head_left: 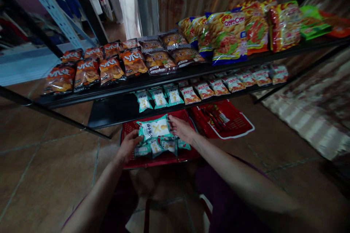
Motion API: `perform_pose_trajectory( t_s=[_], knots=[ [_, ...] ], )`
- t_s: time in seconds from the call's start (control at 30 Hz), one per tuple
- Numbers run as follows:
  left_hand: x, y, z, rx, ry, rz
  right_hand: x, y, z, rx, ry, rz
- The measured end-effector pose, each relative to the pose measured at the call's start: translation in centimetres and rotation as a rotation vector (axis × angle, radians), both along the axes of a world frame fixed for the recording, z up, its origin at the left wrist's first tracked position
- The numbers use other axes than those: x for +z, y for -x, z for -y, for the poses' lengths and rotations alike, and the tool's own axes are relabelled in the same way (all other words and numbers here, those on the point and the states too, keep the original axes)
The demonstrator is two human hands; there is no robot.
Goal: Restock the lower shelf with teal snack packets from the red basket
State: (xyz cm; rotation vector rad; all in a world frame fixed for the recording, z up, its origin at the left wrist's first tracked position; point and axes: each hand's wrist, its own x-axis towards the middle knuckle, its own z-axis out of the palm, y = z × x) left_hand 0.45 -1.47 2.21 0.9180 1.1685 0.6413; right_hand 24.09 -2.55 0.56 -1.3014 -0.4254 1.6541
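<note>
My left hand (128,146) and my right hand (181,128) each grip one end of a teal-and-white snack packet (154,128), held flat above a red basket (161,160). Several more teal packets (158,146) lie in that basket under it. Right in front, three matching teal packets (158,98) stand on the lower black shelf (112,111), with bare shelf to their left.
The top shelf (164,78) carries orange, brown and large yellow snack bags. Red-and-white packets (232,82) fill the lower shelf's right part. A second red basket (226,122) lies on the tiled floor to the right. A blue metal rack (49,7) stands at far left.
</note>
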Motion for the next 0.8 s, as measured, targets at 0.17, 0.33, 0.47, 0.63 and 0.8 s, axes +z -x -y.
perform_pose_trajectory(
  t_s=[0.17,0.33,0.47,0.63,0.8],
  knots=[
    [1.3,1.5,-0.1,-0.171,-0.122,-0.186,0.2,1.1,0.7,0.25,-0.105,0.151],
    [0.7,1.0,0.2,-0.118,-0.16,-0.204,0.8,2.3,1.0,0.451,-0.123,0.188],
    [0.0,1.1,-0.1,-0.085,-0.165,-0.18,0.9,2.8,1.0,0.479,-0.112,0.114],
    [-0.1,1.1,-0.4,-0.046,-0.162,-0.142,0.6,3.3,1.0,0.467,-0.129,-0.034],
    [0.2,0.4,-0.2,-0.064,-0.139,-0.128,0.8,3.5,0.8,0.43,-0.116,0.063]
  ],
)
